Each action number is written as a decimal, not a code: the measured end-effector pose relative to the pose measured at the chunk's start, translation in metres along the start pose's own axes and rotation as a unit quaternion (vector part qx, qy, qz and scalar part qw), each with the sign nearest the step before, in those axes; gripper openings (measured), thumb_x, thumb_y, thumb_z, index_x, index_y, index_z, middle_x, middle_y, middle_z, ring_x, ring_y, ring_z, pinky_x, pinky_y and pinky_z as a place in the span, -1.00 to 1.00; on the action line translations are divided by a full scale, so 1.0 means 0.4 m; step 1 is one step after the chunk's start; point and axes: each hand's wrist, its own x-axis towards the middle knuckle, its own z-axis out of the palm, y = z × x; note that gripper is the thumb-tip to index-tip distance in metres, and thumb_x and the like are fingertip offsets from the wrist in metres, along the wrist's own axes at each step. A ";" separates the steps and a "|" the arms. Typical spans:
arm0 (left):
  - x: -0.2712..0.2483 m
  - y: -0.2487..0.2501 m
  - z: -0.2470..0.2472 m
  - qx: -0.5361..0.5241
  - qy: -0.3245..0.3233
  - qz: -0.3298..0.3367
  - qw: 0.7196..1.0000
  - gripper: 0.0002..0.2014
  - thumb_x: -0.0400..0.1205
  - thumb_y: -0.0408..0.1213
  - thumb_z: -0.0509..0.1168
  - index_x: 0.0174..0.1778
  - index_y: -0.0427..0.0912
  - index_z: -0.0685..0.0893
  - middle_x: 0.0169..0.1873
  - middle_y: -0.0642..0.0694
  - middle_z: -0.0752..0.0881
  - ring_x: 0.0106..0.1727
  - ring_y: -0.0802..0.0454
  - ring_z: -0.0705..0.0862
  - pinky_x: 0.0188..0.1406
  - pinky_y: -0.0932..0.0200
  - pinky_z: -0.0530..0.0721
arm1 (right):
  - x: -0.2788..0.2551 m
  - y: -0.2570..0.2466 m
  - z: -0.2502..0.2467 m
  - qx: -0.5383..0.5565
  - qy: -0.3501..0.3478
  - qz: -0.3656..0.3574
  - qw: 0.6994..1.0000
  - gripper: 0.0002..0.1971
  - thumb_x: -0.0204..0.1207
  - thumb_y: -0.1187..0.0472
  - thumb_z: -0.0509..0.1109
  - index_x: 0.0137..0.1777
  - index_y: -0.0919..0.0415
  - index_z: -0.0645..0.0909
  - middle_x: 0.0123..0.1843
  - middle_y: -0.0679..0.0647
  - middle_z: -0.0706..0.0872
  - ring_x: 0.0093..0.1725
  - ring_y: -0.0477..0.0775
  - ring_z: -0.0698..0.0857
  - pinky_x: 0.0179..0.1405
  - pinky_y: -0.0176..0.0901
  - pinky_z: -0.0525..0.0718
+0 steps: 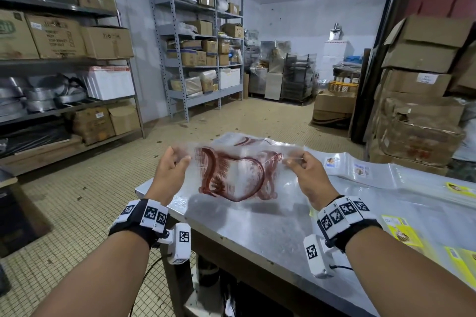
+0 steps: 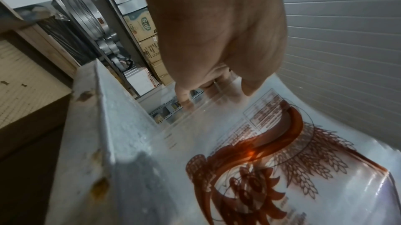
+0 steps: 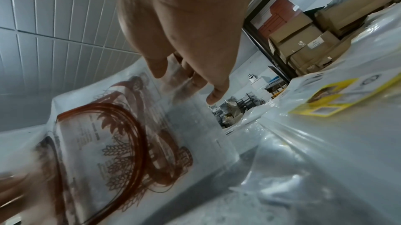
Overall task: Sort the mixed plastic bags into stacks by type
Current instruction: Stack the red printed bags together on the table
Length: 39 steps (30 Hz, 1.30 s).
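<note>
Above the table (image 1: 257, 239), both hands' fingers (image 1: 184, 161) pinch a clear bag (image 1: 239, 175) printed with reddish-brown wheat artwork.

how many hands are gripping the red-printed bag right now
2. The left hand pinches the left edge of the red-printed bag, and the right hand pinches its right edge, holding it above the metal table.

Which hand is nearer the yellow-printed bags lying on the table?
Right. The right hand pinches the red-printed bag on the side toward the yellow-printed bags. The left hand grips that bag's far edge, over the table's left end.
</note>
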 end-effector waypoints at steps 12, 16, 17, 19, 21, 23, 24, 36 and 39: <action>-0.033 -0.009 0.004 0.025 0.002 -0.041 0.999 -0.92 0.79 -0.28 0.26 0.16 -0.14 0.60 0.13 -0.10 0.75 0.23 -0.12 0.70 0.23 -0.08 0.63 | -0.030 0.014 -0.012 -0.026 -0.007 0.015 1.000 -0.89 0.74 0.24 0.36 0.21 0.12 0.65 0.05 -0.01 0.81 0.14 -0.03 0.70 0.13 -0.16 0.54; -0.055 -0.016 0.001 0.030 0.024 -0.035 0.999 -0.93 0.76 -0.36 0.30 0.14 -0.17 0.61 0.03 -0.08 0.79 0.12 -0.05 0.74 0.13 -0.01 0.71 | -0.040 0.012 -0.015 -0.018 -0.001 0.006 1.000 -0.90 0.73 0.30 0.35 0.13 0.11 0.64 -0.03 -0.06 0.82 0.09 -0.08 0.72 0.05 -0.25 0.55; -0.059 -0.015 -0.001 0.032 0.026 -0.030 0.999 -0.93 0.76 -0.37 0.32 0.13 -0.17 0.62 0.02 -0.08 0.79 0.10 -0.04 0.75 0.05 0.04 0.71 | -0.041 0.010 -0.016 -0.019 -0.003 0.003 1.000 -0.91 0.73 0.31 0.36 0.12 0.10 0.63 -0.04 -0.05 0.83 0.08 -0.07 0.73 0.05 -0.23 0.55; -0.064 -0.008 -0.007 0.030 0.022 -0.026 0.999 -0.93 0.75 -0.38 0.33 0.12 -0.18 0.61 -0.01 -0.11 0.80 0.05 -0.06 0.77 -0.11 0.14 0.70 | -0.042 0.007 -0.017 -0.018 -0.005 -0.008 1.000 -0.91 0.71 0.31 0.39 0.10 0.11 0.63 -0.05 -0.02 0.85 0.05 -0.04 0.77 0.05 -0.22 0.57; -0.062 0.006 -0.015 0.027 0.018 -0.021 0.999 -0.92 0.74 -0.39 0.33 0.10 -0.15 0.62 -0.02 -0.15 0.81 0.04 -0.12 0.79 -0.08 0.04 0.77 | -0.040 -0.003 -0.022 -0.017 -0.007 -0.020 1.000 -0.92 0.70 0.27 0.42 0.12 0.13 0.62 -0.06 0.01 0.86 0.00 -0.02 0.80 0.02 -0.21 0.59; -0.051 0.025 -0.022 0.037 0.017 -0.013 0.999 -0.90 0.73 -0.39 0.33 0.08 -0.12 0.63 -0.01 -0.18 0.79 0.04 -0.18 0.77 -0.01 -0.04 0.76 | -0.032 -0.016 -0.028 -0.022 -0.009 -0.029 0.999 -0.91 0.69 0.25 0.43 0.14 0.14 0.60 -0.07 0.02 0.86 -0.06 -0.05 0.81 -0.07 -0.20 0.57; -0.044 0.036 -0.025 0.045 0.016 -0.009 0.999 -0.89 0.73 -0.40 0.33 0.07 -0.10 0.62 0.00 -0.17 0.78 0.04 -0.17 0.76 0.00 -0.05 0.74 | -0.024 -0.022 -0.031 -0.023 -0.009 -0.031 0.999 -0.90 0.70 0.25 0.43 0.14 0.12 0.60 -0.07 0.02 0.86 -0.10 -0.06 0.80 -0.10 -0.20 0.56; 0.210 0.157 0.045 0.123 -0.003 0.044 0.991 -0.78 0.73 -0.40 0.34 0.17 -0.03 0.52 -0.05 -0.24 0.69 -0.22 0.00 0.59 -0.26 0.14 0.61 | 0.190 -0.093 -0.047 0.001 0.028 -0.037 0.999 -0.81 0.67 0.30 0.46 0.16 0.15 0.51 0.00 0.21 0.79 -0.23 -0.03 0.72 -0.54 -0.35 0.58; 0.325 0.178 0.083 0.147 -0.003 0.048 0.988 -0.75 0.73 -0.38 0.34 0.24 -0.04 0.49 0.01 -0.28 0.72 -0.15 -0.09 0.63 -0.08 -0.12 0.75 | 0.281 -0.117 -0.054 -0.001 0.040 -0.043 0.998 -0.79 0.68 0.29 0.45 0.22 0.18 0.51 0.01 0.14 0.78 -0.19 -0.05 0.73 -0.51 -0.36 0.61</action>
